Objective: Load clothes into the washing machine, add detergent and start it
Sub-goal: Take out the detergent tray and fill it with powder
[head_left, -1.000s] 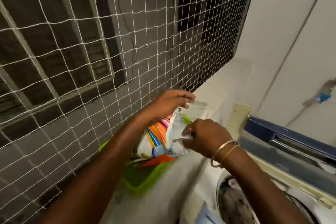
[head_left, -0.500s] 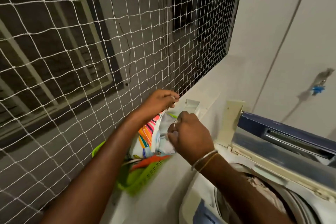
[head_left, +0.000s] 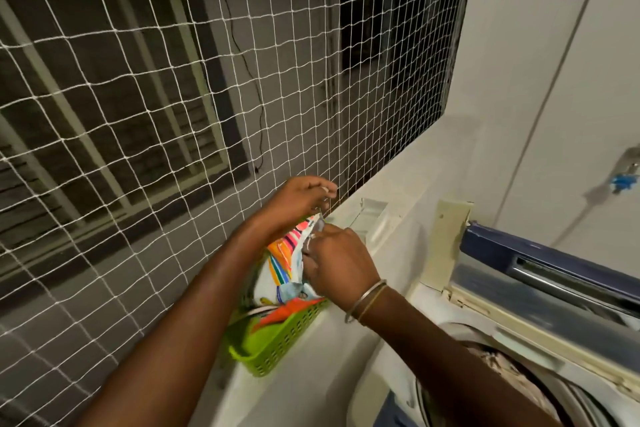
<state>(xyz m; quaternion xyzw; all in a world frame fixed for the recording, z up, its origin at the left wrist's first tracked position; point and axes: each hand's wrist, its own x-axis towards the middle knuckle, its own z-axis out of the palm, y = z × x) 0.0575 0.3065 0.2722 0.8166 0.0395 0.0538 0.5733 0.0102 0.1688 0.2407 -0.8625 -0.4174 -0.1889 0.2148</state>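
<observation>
A detergent pouch (head_left: 282, 267), white with bright stripes, stands in a green plastic basket (head_left: 277, 343) on the ledge beside the washing machine (head_left: 502, 340). My left hand (head_left: 298, 201) pinches the pouch's top edge from the far side. My right hand (head_left: 337, 263), bangles on the wrist, has its fingers tucked into the pouch's opening. The fingertips are hidden inside. The top-loader's lid (head_left: 554, 260) stands raised, and patterned clothes (head_left: 505, 371) lie in the drum at lower right.
A white rope net (head_left: 173, 114) covers the window opening right behind the basket. An empty white tray (head_left: 372, 218) lies on the ledge beyond the pouch. A wall with a blue tap (head_left: 623, 180) rises behind the machine.
My right hand has gone from the pouch's outer edge into its opening. My left hand has risen along the pouch's top. The view has swung slightly towards the washer.
</observation>
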